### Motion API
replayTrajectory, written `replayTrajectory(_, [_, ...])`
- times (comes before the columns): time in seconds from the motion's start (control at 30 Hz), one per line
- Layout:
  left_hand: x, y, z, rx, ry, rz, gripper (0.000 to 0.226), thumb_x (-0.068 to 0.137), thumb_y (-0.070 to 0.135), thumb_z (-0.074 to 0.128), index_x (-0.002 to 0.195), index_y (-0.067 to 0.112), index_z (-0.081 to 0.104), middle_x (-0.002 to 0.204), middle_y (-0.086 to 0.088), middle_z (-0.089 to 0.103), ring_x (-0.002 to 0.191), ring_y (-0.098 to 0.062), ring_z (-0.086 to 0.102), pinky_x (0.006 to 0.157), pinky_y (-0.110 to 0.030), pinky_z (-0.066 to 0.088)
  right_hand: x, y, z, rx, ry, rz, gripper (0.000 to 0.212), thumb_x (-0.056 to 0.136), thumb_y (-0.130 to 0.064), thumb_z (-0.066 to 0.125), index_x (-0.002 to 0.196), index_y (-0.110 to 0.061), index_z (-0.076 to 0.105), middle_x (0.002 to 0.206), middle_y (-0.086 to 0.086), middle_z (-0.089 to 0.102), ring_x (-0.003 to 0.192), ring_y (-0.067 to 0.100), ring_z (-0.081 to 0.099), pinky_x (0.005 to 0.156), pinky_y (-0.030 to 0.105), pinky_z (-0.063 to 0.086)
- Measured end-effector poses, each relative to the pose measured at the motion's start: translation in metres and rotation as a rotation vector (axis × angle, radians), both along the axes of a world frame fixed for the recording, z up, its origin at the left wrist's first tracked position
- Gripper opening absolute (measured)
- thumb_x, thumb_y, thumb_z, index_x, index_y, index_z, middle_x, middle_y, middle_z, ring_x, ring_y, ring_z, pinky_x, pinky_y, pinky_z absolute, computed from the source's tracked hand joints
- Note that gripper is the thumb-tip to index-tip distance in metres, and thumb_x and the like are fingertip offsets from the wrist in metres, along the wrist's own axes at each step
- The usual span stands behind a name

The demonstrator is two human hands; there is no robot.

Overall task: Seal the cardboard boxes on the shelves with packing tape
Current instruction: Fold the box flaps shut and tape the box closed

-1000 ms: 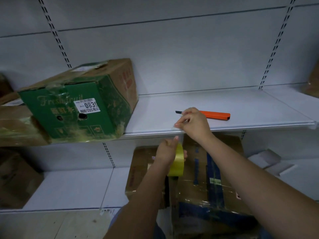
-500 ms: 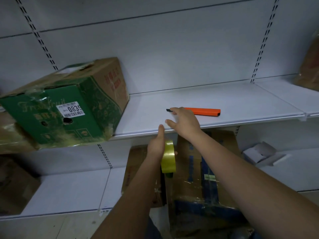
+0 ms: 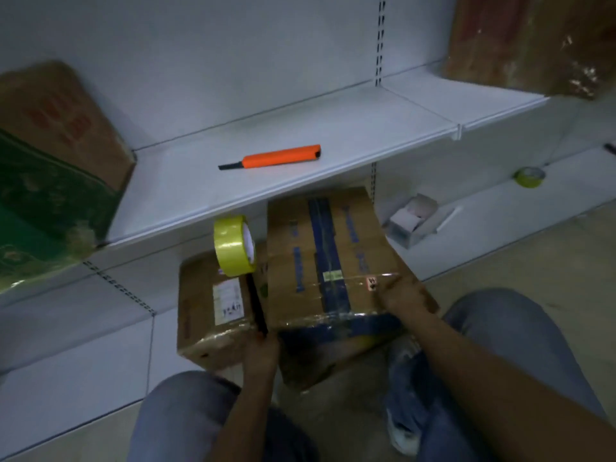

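Pressing tape onto box point(image 3: 333, 261) at frame centre: right hand point(image 3: 396, 291) flat on its top, left hand point(image 3: 261, 345) gripping near corner. Roll point(image 3: 231, 246) rests on neighbouring box. Next: fetch cutter point(image 3: 278, 157), I judge.

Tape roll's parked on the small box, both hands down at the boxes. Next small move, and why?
Probably the left hand lifts the yellow packing tape roll off the smaller brown cardboard box. The right hand lies on the blue-striped cardboard box, seemingly steadying it, and neither hand holds tape, so sealing can't proceed.
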State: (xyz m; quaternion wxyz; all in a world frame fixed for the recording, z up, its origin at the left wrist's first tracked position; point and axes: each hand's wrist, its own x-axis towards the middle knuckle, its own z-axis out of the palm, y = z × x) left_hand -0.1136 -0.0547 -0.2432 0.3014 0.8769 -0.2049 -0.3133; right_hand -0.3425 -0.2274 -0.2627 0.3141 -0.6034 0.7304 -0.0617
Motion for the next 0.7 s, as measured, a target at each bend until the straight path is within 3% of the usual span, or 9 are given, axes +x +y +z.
replayTrajectory(0.1, [-0.009,-0.018,-0.006,-0.145,0.119,-0.036,0.033,0.101,0.033,0.055,0.119,0.005,0.056,0.111,-0.010,0.060,0.107,-0.033,0.059,0.087,-0.039,0.047,-0.002,-0.004,-0.013,0.048,-0.235,-0.045,0.091,0.085,-0.069,0.053,0.150,-0.010,0.030,0.145,0.017,0.044,0.129,0.038,0.047,0.104,0.046,0.043])
replayTrajectory(0.17, [-0.008,-0.022,-0.011,-0.186,0.298,0.006,0.054,0.097,0.044,0.059,0.138,0.015,0.044,0.131,-0.006,0.053,0.121,-0.033,0.052,0.103,-0.048,0.045,-0.003,-0.003,-0.005,0.184,-0.512,-0.149,0.080,0.086,-0.053,0.066,0.146,-0.010,0.035,0.138,0.017,0.048,0.121,0.038,0.052,0.093,0.047,0.052])
replayTrajectory(0.23, [-0.007,-0.019,-0.011,-0.233,0.363,0.044,0.057,0.097,0.041,0.060,0.143,0.017,0.038,0.132,-0.005,0.052,0.124,-0.033,0.051,0.106,-0.056,0.044,-0.003,0.000,0.000,0.199,-0.627,-0.204,0.064,0.084,-0.042,0.073,0.133,-0.010,0.046,0.127,0.017,0.055,0.108,0.037,0.059,0.082,0.050,0.058])
replayTrajectory(0.33, [0.000,-0.006,-0.014,-0.298,0.361,0.117,0.058,0.090,0.040,0.070,0.136,0.019,0.044,0.126,-0.002,0.057,0.117,-0.028,0.057,0.102,-0.054,0.048,0.010,0.010,0.006,0.095,-0.560,-0.098,0.035,0.090,-0.038,0.068,0.109,-0.013,0.055,0.112,0.017,0.064,0.094,0.033,0.064,0.079,0.052,0.059])
replayTrajectory(0.43, [0.007,0.012,-0.026,-0.320,0.348,0.193,0.045,0.089,0.033,0.074,0.120,0.009,0.054,0.117,-0.016,0.064,0.105,-0.028,0.063,0.097,-0.048,0.053,0.028,0.024,0.011,0.073,-0.604,-0.002,0.028,0.093,-0.038,0.063,0.112,-0.019,0.055,0.110,0.011,0.063,0.093,0.027,0.063,0.085,0.052,0.056])
replayTrajectory(0.53, [0.008,0.034,-0.009,-0.429,0.218,0.266,0.018,0.088,0.019,0.074,0.096,0.018,0.058,0.093,-0.009,0.066,0.090,-0.031,0.065,0.084,-0.042,0.055,0.047,0.040,0.016,0.094,-0.630,0.110,0.025,0.091,-0.039,0.063,0.113,-0.030,0.053,0.113,0.004,0.061,0.103,0.027,0.062,0.088,0.052,0.055])
replayTrajectory(0.63, [0.019,0.059,0.011,-0.519,0.109,0.342,0.042,0.088,0.007,0.073,0.092,0.037,0.043,0.091,0.007,0.060,0.082,-0.014,0.060,0.082,-0.038,0.054,0.065,0.061,0.021,0.175,-0.715,0.112,0.014,0.097,-0.027,0.058,0.110,-0.032,0.054,0.111,0.005,0.064,0.101,0.027,0.063,0.089,0.053,0.055])
replayTrajectory(0.7, [0.028,0.081,0.018,-0.518,0.084,0.341,0.045,0.088,0.005,0.072,0.095,0.038,0.042,0.096,0.006,0.061,0.085,-0.014,0.061,0.081,-0.039,0.054,0.076,0.079,0.020,0.208,-0.729,0.075,0.016,0.098,-0.023,0.056,0.113,-0.026,0.055,0.111,0.008,0.064,0.101,0.029,0.063,0.089,0.053,0.055])
